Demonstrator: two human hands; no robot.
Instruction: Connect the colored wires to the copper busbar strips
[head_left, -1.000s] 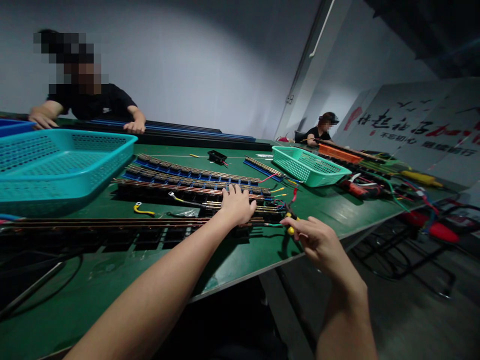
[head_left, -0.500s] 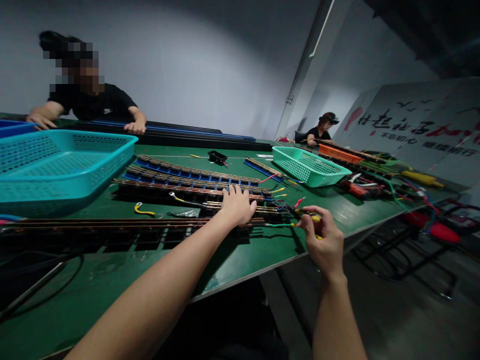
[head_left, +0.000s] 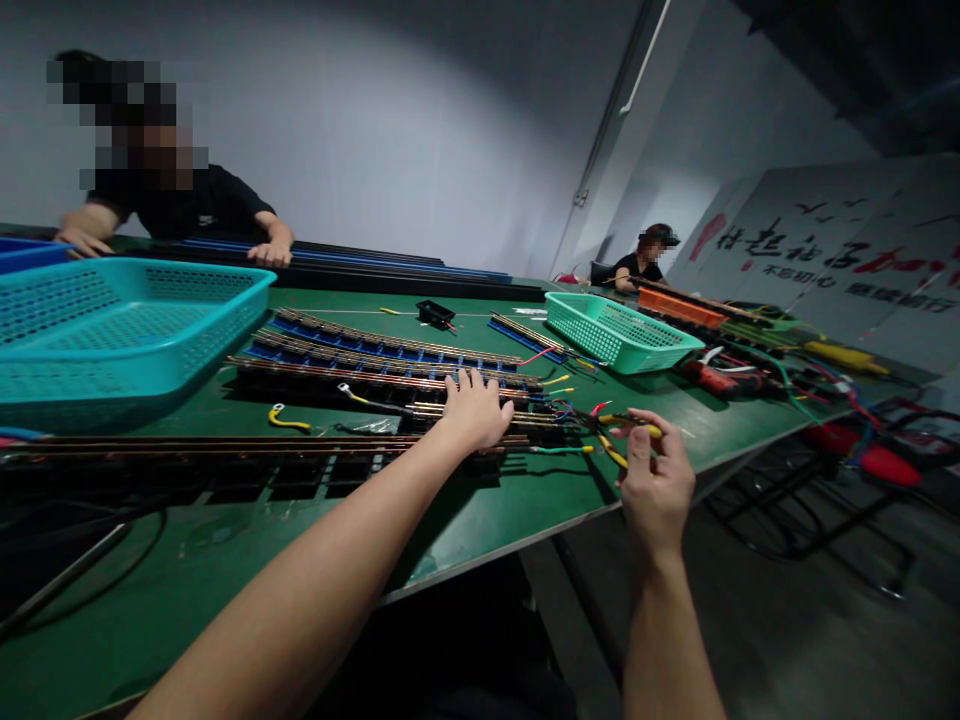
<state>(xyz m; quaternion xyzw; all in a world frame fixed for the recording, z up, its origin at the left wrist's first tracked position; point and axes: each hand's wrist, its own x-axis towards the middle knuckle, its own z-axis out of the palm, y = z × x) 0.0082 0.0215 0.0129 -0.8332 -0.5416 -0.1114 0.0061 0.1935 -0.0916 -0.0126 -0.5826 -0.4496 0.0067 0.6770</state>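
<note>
My left hand (head_left: 475, 412) lies flat with fingers spread on the strips of copper-coloured rails (head_left: 352, 372) set in blue and black holders. My right hand (head_left: 658, 482) grips pliers (head_left: 611, 446) by their yellow-and-black handles, which stand apart. Their jaws point left towards the wire ends, and I cannot tell whether they touch a wire. A red-tipped wire (head_left: 600, 408) sticks up just behind the pliers. To their left, a green wire with a yellow sleeve (head_left: 574, 450) runs out of a strip. A yellow wire with a ring terminal (head_left: 289, 420) rests on the green table (head_left: 480, 530).
A large turquoise basket (head_left: 150, 345) stands left, a smaller green basket (head_left: 626, 350) at back right. Red-handled pliers (head_left: 724, 378) and more strips lie beyond it. A long rail strip (head_left: 187, 455) extends leftward. One co-worker (head_left: 187, 205) sits opposite, another (head_left: 641, 265) farther right.
My right hand has shifted slightly right with the pliers, and their handles now show more clearly, spread apart. My left hand stays in place. The co-worker opposite has moved their head left.
</note>
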